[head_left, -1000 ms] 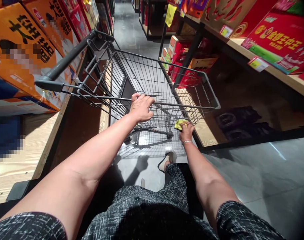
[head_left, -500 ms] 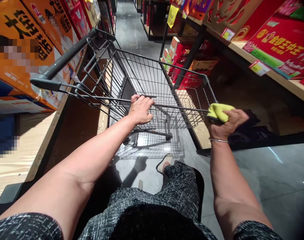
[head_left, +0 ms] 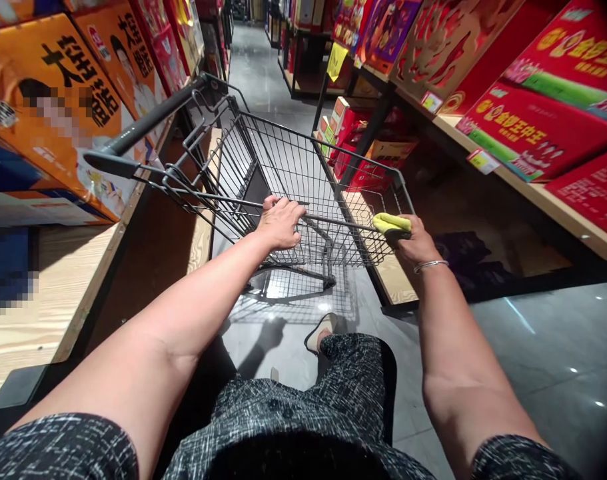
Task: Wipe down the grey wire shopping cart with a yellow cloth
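Note:
A dark wire shopping cart (head_left: pixel 303 157) stands tilted in the aisle in front of me, its black push handle (head_left: pixel 148 120) up at the left. My left hand (head_left: pixel 280 223) grips the cart's near top rim wire, fingers curled over it. My right hand (head_left: pixel 417 241) is closed on a yellow cloth (head_left: pixel 390 221) and presses it against the cart's near right corner. A bracelet sits on that wrist. The basket holds nothing that I can see.
Orange boxes (head_left: pixel 58 113) fill a wooden shelf (head_left: pixel 43 313) on the left. Red gift boxes (head_left: pixel 528 127) line shelves on the right, with more red boxes (head_left: pixel 353 127) low down beyond the cart. A grey tiled aisle (head_left: pixel 523 347) runs ahead. My foot (head_left: pixel 319 333) shows below the cart.
My right hand rose with the yellow cloth from low beside the cart's side to its near right corner, then slid slightly left along the rim. The left hand kept its grip.

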The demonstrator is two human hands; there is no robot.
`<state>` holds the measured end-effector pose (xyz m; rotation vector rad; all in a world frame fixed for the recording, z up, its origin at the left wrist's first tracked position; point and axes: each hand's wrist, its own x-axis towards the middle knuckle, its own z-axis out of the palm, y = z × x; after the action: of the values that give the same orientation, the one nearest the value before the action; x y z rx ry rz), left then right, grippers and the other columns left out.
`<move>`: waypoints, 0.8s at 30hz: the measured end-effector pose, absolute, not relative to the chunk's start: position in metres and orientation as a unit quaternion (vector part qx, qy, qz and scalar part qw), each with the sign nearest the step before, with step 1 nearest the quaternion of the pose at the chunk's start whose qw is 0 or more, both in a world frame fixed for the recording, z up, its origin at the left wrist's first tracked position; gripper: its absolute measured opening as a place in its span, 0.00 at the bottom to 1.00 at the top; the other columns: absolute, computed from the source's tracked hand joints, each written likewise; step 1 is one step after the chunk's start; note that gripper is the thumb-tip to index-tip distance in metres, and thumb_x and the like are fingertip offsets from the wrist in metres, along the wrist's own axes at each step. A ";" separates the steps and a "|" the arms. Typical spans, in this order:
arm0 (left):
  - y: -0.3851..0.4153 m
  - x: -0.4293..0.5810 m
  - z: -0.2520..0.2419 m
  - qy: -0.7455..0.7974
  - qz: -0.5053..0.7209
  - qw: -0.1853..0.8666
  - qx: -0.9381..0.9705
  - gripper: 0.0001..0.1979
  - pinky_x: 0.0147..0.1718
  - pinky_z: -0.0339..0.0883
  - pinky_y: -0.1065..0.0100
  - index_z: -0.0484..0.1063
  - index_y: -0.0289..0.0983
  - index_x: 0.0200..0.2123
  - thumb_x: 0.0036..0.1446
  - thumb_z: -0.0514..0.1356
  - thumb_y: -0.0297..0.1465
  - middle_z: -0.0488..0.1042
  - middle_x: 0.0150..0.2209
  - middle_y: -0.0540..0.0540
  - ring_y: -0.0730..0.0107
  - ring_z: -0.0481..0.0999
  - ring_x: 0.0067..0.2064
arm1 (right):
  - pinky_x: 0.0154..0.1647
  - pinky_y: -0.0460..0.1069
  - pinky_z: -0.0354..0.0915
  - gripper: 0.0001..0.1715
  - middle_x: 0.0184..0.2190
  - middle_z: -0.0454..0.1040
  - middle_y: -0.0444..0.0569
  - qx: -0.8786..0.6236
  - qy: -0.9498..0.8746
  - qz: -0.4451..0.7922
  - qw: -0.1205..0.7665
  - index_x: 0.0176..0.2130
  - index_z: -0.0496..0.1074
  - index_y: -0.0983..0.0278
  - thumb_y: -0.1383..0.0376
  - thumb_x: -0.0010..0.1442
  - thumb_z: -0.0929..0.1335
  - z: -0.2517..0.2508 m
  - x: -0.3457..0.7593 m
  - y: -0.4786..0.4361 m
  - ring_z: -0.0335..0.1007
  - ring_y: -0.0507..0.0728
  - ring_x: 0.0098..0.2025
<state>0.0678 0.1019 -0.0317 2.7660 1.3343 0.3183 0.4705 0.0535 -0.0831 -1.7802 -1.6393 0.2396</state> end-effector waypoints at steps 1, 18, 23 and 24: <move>0.101 0.066 -0.031 0.433 0.098 0.028 0.896 0.22 0.65 0.48 0.49 0.71 0.40 0.55 0.56 0.62 0.33 0.74 0.54 0.42 0.50 0.67 0.58 | 0.54 0.59 0.70 0.30 0.47 0.72 0.51 -0.687 -0.627 0.089 0.356 0.49 0.74 0.59 0.54 0.47 0.75 -0.085 0.468 0.050 0.71 0.63 0.48; 0.050 0.066 -0.031 0.399 0.109 0.042 0.910 0.25 0.61 0.57 0.44 0.72 0.39 0.56 0.58 0.63 0.43 0.70 0.60 0.36 0.44 0.65 0.61 | 0.56 0.61 0.69 0.31 0.48 0.71 0.51 -0.713 -0.591 0.080 0.370 0.49 0.72 0.57 0.54 0.44 0.71 -0.094 0.465 -0.027 0.72 0.64 0.50; 0.048 0.075 -0.034 0.346 0.116 0.087 0.927 0.27 0.66 0.56 0.49 0.71 0.38 0.59 0.60 0.62 0.45 0.69 0.61 0.38 0.47 0.63 0.65 | 0.57 0.62 0.69 0.30 0.47 0.71 0.50 -0.723 -0.583 0.062 0.365 0.47 0.72 0.56 0.55 0.42 0.70 -0.093 0.474 -0.051 0.71 0.64 0.51; 0.050 0.074 -0.034 0.345 0.115 0.089 0.927 0.27 0.66 0.57 0.50 0.71 0.38 0.58 0.60 0.61 0.45 0.70 0.61 0.39 0.47 0.63 0.64 | 0.57 0.62 0.68 0.30 0.47 0.70 0.50 -0.726 -0.581 0.058 0.363 0.47 0.72 0.57 0.55 0.42 0.70 -0.093 0.470 -0.053 0.71 0.64 0.51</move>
<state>0.0741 0.0505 -0.0339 2.7598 1.0252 0.3427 0.4704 -0.0534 -0.0929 -1.8684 -1.4950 0.1503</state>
